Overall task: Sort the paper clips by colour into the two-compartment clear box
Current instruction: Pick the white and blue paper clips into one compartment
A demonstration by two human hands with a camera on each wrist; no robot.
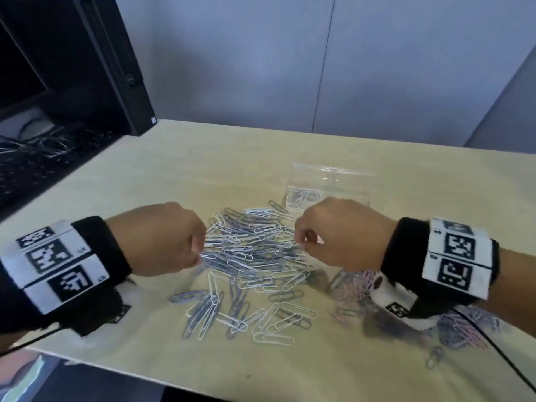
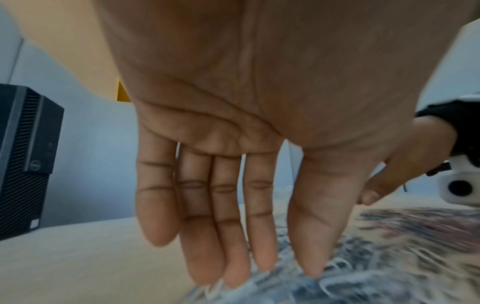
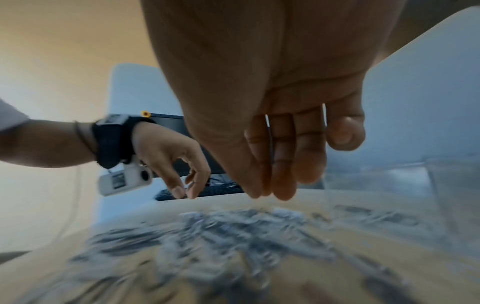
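A heap of white and blue-grey paper clips (image 1: 249,250) lies mid-table; it is blurred in the left wrist view (image 2: 363,271) and the right wrist view (image 3: 233,230). Behind it stands the clear box (image 1: 348,181), with a few clips in its left compartment (image 1: 304,195). My left hand (image 1: 200,252) points down at the heap's left edge, its straight fingertips (image 2: 233,281) touching clips. My right hand (image 1: 300,240) hovers over the heap's right edge with straight fingers (image 3: 283,191) held together, thumb alongside. No clip shows in either hand. Pink clips (image 1: 362,282) lie under my right wrist.
A black computer tower (image 1: 116,68) stands at the back left, with a keyboard (image 1: 29,175) and cables beside it. A grey wall runs behind the table. More mixed clips (image 1: 464,329) are scattered near the right front. A black cable (image 1: 493,352) trails from my right wrist.
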